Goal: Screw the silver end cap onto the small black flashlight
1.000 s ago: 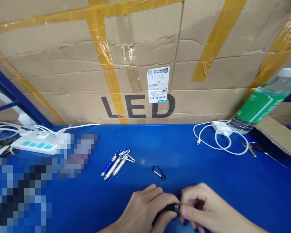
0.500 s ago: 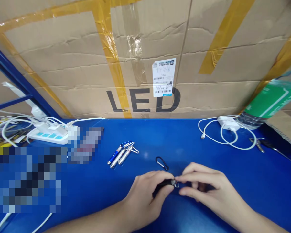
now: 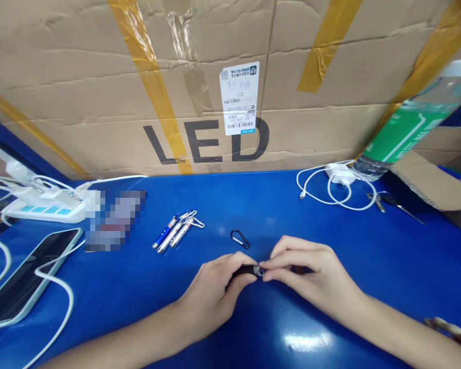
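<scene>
1. Nearest the camera, the left hand [image 3: 215,292] grips a small black flashlight [image 3: 246,270] just above the blue table [image 3: 388,266], while the right hand [image 3: 311,277] pinches the metal ring [image 3: 259,270] at its tip.
2. Fitting appears underway; the loose black carabiner [image 3: 240,239] just beyond likely needs picking up.
3. Farther left lie three finished keychain lights [image 3: 174,234].

Bright, even overhead light here; a white glare patch sits on the blue table [image 3: 307,339] near the bottom edge. Shadows stay soft. Wide-angle bending stretches the water bottle [image 3: 403,134] (slightly smeared) at right.
</scene>
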Available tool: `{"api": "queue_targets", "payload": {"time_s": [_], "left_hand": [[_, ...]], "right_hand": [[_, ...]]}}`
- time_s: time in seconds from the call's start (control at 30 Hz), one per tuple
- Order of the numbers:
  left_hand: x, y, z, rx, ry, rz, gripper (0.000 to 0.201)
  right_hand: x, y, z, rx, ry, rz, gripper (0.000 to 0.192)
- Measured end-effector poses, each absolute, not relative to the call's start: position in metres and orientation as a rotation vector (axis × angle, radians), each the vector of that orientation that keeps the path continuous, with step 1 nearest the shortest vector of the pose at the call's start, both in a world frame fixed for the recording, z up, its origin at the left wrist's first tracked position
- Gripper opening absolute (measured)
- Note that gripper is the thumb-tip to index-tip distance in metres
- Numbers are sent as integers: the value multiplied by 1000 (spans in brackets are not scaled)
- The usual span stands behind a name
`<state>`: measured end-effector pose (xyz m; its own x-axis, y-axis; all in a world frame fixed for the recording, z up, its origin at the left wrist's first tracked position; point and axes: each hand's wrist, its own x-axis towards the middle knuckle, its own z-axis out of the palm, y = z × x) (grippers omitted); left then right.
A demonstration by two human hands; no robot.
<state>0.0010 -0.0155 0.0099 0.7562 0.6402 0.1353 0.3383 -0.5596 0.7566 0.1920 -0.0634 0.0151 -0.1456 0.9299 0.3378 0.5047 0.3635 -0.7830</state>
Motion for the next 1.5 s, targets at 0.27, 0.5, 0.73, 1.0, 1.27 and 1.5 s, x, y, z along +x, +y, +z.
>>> {"api": "queue_targets", "payload": {"time_s": [0.27, 0.5, 0.73, 1.0, 1.27, 1.5], "left_hand": [[-1, -20, 9, 2163, 739, 507, 7], [0, -20, 6, 2172, 727, 570, 11], [0, -20, 3, 2245, 681, 659, 14], [1, -19, 2, 2337, 763, 670, 14], [2, -20, 10, 2240, 777, 601, 18], [-1, -21, 9, 2242, 665, 567, 31]], "right_hand": [[187, -66, 15, -1320, -1749, 693, 18], [187, -63, 14, -1380, -1727, 773, 24], [187, -63, 12, -1379, -1732, 791, 18], [188, -62, 10, -1370, -1717, 800, 12], [188, -63, 14, -1353, -1552, 966, 13], [188, -60, 18, -1361, -1478, 1118, 22]]}}
